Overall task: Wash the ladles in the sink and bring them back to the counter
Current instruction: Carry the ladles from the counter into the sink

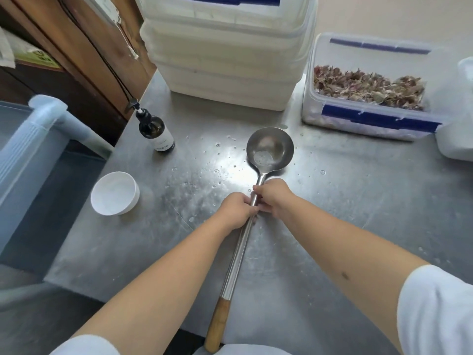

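Both the left hand (236,210) and right hand (272,197) are wrapped round the long steel wooden-ended ladle (270,151), bowl resting away on the wet steel worktop (345,201), handle pointing back at the person.

Long steel ladle (258,201), wooden-ended handle, bowl up, wet, on counter (358,201)

Both bare forearms reach forward from the bottom of the frame and meet in the middle, short white sleeves showing at the elbows. The left hand (236,210) comes in from the lower left, fingers curled in a closed grip around the long steel ladle handle (239,249). The right hand (273,197) sits just past it, touching it, knuckles up, fingers wrapped over the same shaft nearer the bowl (right forearm has a small dark mark).
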